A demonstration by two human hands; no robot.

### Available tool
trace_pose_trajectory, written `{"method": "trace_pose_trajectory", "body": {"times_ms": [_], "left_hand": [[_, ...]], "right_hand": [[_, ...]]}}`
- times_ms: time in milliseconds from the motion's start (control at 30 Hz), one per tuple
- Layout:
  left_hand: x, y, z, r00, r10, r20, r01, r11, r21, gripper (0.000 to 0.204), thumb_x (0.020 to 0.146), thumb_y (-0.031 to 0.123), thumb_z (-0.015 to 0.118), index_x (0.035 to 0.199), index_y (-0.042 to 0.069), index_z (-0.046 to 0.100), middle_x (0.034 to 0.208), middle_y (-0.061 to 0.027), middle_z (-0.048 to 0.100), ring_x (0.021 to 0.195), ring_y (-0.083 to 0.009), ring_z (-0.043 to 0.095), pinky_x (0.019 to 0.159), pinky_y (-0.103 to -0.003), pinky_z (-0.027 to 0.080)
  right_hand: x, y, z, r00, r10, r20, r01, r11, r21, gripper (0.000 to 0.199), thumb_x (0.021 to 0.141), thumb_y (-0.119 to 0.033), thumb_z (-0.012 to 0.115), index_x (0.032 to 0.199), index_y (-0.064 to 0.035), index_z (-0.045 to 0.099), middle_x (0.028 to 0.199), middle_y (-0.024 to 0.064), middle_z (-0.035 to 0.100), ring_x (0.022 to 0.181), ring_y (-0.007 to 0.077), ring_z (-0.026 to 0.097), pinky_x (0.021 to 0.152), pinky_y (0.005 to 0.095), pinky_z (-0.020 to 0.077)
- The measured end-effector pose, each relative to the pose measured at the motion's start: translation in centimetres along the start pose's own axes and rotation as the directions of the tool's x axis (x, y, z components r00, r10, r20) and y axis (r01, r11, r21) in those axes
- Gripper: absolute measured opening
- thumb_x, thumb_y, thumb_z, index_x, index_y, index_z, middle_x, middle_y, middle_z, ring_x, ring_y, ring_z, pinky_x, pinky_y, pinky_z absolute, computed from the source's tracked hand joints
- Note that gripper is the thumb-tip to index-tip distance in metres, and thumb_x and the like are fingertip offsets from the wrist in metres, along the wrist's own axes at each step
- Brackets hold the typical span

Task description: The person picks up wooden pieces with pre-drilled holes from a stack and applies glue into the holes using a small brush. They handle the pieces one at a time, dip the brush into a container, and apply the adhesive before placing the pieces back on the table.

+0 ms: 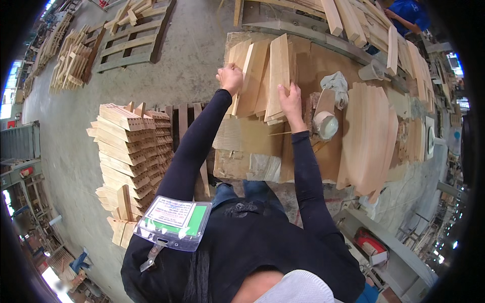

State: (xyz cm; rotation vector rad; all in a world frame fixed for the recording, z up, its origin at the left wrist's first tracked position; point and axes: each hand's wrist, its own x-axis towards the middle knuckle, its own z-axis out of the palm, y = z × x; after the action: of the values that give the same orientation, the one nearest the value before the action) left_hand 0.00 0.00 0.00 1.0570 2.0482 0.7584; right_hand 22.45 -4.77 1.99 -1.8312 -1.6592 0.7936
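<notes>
Both my arms reach forward over a cardboard-covered worktable (247, 144). A group of pale, slightly curved wooden boards (253, 76) lies there, overlapping and fanned out. My left hand (231, 79) is closed at the left edge of the group, its fingers curled on a board. On the right side, my right hand (291, 101) grips the lower end of another wooden board (279, 70), thumb on its face and the other fingers partly hidden. Just right of that hand stands a tub of whitish paste (326, 126), with a crumpled grey cloth (335, 88) beyond it.
A stack of curved boards (366, 136) fills the table's right side. At left stands a tall pile of drilled wooden pieces (129, 156). Farther off are a wooden pallet (135, 43), a long bench with timber (348, 25), and a person in blue (406, 17) at the upper right.
</notes>
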Motion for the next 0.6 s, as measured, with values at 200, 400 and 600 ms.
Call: {"method": "trace_pose_trajectory", "body": {"times_ms": [200,400,600], "left_hand": [[-4.2,3.9,-2.3,0.997,0.052,0.052,-0.051,0.998,-0.024,0.042,0.084,0.031,0.063,0.111,-0.001,0.062,0.113,-0.0236,0.061,0.102,-0.0408,0.055,0.092,-0.048,0.043],[-7.8,1.9,1.7,0.866,0.466,-0.182,-0.427,0.878,0.215,0.062,0.083,0.039,0.069,0.117,-0.008,0.048,0.111,-0.0252,0.058,0.103,-0.0431,0.053,0.092,-0.048,0.042],[-4.5,1.9,-2.5,0.982,0.184,-0.048,-0.189,0.975,-0.115,0.043,0.086,0.034,0.068,0.102,-0.002,0.049,0.091,-0.0217,0.062,0.087,-0.0387,0.061,0.079,-0.046,0.049]], "right_hand": [[-1.5,-5.5,-1.5,0.996,-0.027,-0.088,0.017,0.994,-0.111,0.100,0.074,-0.045,0.074,0.146,0.0026,0.024,0.139,0.0298,0.041,0.127,0.0421,0.045,0.102,0.0473,0.0424],[-1.0,-5.0,-0.9,0.996,0.003,-0.090,-0.019,0.983,-0.184,0.098,0.069,-0.040,0.073,0.145,0.0001,0.028,0.131,0.0310,0.049,0.117,0.0417,0.054,0.096,0.0486,0.0462],[-0.7,-4.7,-1.0,0.993,-0.009,-0.118,-0.019,0.973,-0.228,0.097,0.068,-0.042,0.072,0.144,0.0002,0.029,0.111,0.0301,0.063,0.097,0.0454,0.063,0.087,0.0505,0.0499]]}}
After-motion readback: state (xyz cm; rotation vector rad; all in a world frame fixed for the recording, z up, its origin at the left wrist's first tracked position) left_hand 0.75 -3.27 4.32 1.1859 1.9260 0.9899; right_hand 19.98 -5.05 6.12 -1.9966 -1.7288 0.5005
